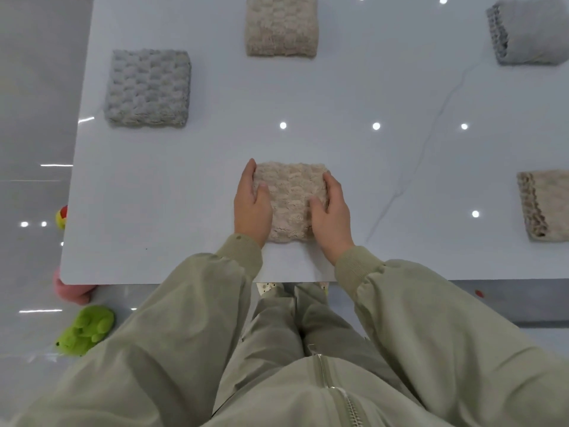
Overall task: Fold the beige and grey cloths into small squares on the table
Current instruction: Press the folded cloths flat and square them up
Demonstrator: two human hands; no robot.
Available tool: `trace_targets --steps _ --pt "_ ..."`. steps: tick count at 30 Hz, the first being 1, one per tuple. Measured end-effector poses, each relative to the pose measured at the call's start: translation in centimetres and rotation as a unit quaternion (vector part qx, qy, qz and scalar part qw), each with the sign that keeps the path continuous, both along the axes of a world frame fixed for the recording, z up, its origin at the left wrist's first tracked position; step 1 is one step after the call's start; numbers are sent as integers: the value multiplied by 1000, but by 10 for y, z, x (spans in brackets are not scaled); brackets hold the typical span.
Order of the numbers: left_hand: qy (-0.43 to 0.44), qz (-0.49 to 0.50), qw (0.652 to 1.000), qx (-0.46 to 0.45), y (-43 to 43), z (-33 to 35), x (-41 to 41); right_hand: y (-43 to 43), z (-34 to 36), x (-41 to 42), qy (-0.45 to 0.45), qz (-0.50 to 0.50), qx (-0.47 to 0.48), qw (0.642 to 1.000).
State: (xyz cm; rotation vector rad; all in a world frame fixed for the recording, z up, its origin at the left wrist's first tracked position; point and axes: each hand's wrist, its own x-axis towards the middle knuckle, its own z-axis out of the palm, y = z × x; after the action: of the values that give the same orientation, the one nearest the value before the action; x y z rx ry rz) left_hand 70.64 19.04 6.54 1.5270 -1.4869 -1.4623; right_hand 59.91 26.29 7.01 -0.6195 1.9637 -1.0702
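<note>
Seen from above, a person in olive sleeves stood at the near edge of a white, faintly veined worktop (184,180). The left grip (252,208) lay along the left side of a beige cloth (289,198), fingers nearly straight against the edge and the thumb resting on top. The cloth sat on the worktop near its front edge, folded to a small thick square with a bumpy, plush weave. The right grip (332,217) mirrored the left on the right side, with relaxed fingers flanking the edge and the thumb on top, so both seemed spread and pressing, not pinching. The cloth looked light, soft and springy. It would likely puff open if let go, so it was probably best held by its side edges or pressed flat from above. It would not slip much or break. Around it, from left to right: a yellow and red toy (61,217), a pink object (70,291) and a green plush frog (86,329) lay on the floor beside the worktop. A grey folded cloth (147,87) sat at the far left of the worktop, and a second beige folded cloth (281,24) lay at the far centre. Another grey cloth (529,32) sat at the far right corner, and a third beige cloth (545,204) lay at the right edge. All were well apart from the hands, and nothing appeared to stand in the way.
</note>
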Motion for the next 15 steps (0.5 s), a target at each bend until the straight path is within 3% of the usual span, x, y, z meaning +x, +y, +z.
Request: trace_targets --steps 9,15 --pt "38 45 997 54 -15 0 13 -5 -7 -28 10 -71 -21 997" --pt "16 -5 999 48 4 1 12 -9 -2 -7 4 0 -20 1000"
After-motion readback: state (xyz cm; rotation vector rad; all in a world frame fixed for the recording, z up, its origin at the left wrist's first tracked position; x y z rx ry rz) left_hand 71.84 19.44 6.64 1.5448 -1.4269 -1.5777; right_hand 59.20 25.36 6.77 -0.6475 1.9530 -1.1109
